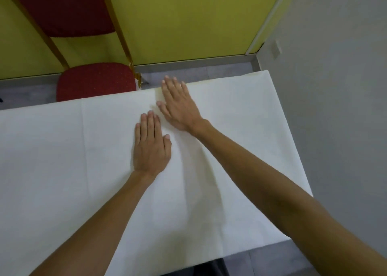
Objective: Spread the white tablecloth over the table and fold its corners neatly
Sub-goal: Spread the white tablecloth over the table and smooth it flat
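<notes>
White tablecloth (240,129) lies spread over the table, both hands flat on it.

The cloth covers the whole tabletop, with fold creases and soft wrinkles near the middle. The left hand (150,148) presses palm-down at the centre, fingers extended and close together, gripping nothing. The right hand (178,106) lies flat just beyond it, fingers slightly spread, reaching the far edge. A red chair (96,81) stands behind the table against a yellow wall (188,20).
</notes>
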Available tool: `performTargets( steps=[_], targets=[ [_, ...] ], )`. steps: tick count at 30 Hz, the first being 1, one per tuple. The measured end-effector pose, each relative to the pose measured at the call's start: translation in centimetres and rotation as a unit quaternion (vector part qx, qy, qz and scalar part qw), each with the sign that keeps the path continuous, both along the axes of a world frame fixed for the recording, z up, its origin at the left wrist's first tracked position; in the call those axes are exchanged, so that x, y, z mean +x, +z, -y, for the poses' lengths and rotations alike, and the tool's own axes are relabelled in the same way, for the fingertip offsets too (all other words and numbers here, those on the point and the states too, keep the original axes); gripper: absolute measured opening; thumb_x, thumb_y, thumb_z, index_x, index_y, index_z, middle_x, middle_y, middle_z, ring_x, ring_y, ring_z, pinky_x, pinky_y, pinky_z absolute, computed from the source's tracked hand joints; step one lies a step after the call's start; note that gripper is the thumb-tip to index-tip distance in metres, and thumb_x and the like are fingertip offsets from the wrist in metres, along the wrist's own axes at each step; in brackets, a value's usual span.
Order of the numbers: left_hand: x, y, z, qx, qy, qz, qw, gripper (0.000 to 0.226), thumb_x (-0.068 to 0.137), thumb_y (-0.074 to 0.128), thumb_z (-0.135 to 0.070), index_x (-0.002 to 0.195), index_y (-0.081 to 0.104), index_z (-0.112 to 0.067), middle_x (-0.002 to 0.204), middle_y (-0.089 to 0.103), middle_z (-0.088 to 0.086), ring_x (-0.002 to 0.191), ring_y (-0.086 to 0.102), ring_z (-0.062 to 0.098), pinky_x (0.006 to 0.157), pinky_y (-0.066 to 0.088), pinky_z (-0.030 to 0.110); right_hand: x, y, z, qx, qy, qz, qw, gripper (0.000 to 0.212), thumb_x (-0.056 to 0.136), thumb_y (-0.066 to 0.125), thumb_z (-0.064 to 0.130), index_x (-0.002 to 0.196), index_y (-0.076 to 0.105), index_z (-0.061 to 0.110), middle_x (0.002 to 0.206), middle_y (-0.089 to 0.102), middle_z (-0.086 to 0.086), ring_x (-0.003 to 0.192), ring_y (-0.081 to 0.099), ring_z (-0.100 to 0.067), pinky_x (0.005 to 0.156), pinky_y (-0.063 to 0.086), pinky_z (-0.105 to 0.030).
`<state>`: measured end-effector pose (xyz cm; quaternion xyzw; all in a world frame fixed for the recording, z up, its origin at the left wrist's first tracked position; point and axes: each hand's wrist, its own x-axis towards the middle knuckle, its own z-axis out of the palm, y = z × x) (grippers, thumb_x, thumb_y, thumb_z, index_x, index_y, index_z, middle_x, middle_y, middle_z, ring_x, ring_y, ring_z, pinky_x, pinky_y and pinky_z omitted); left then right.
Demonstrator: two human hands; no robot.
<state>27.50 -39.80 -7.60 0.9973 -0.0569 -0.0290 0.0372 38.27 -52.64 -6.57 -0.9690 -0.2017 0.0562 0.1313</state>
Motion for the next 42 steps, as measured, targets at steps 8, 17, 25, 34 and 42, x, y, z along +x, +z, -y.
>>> performTargets(
  steps=[8,17,25,34,42],
  targets=[
    [0.1,-0.2,0.0,0.008,0.004,-0.009,1.000,0.067,0.100,0.019,-0.037,0.154,0.014,0.003,0.162,0.012,0.021,0.152,0.008,0.034,0.122,0.017,0.048,3.0,-0.6,10.2,-0.050,-0.094,-0.038,0.994,0.073,0.104,0.020,0.051,0.156,0.019,-0.001,0.165,0.018,-0.019,0.154,0.014,-0.031,0.125,0.004,-0.044],
    [0.1,-0.7,-0.1,0.007,0.003,-0.003,1.000,0.067,0.100,0.018,-0.037,0.154,0.015,0.003,0.162,0.012,0.020,0.152,0.009,0.034,0.123,0.016,0.048,3.3,0.1,21.6,-0.033,-0.171,-0.039,0.984,0.069,0.106,0.023,0.049,0.157,0.018,0.002,0.166,0.016,-0.016,0.155,0.009,-0.027,0.125,0.002,-0.041],
    [-0.5,0.1,0.5,-0.040,0.026,-0.018,0.999,0.066,0.099,0.020,-0.034,0.152,0.022,0.005,0.161,0.017,0.021,0.151,0.011,0.035,0.122,0.013,0.053,-8.6,-0.7,13.5,0.032,-0.056,0.000,0.998,0.075,0.105,0.018,0.054,0.153,0.029,-0.003,0.160,0.029,-0.023,0.149,0.025,-0.040,0.122,0.018,-0.053],
    [-15.6,0.2,10.4,-0.088,0.038,-0.039,0.995,0.069,0.100,0.025,-0.040,0.152,0.020,0.004,0.163,0.013,0.020,0.152,0.007,0.033,0.121,0.012,0.055,-22.5,-1.9,21.4,0.012,-0.032,0.010,0.999,0.067,0.107,0.031,0.043,0.156,0.020,-0.001,0.166,0.012,-0.017,0.155,0.009,-0.032,0.125,0.014,-0.053],
    [-17.9,1.1,15.1,-0.079,0.225,-0.037,0.970,0.071,0.100,0.023,-0.042,0.152,0.020,0.006,0.161,0.016,0.022,0.151,0.012,0.035,0.121,0.012,0.055,-23.0,-0.1,27.0,0.058,0.042,-0.031,0.997,0.061,0.107,0.032,0.038,0.153,0.030,-0.003,0.162,0.026,-0.021,0.152,0.021,-0.036,0.124,0.018,-0.051]
  ],
)
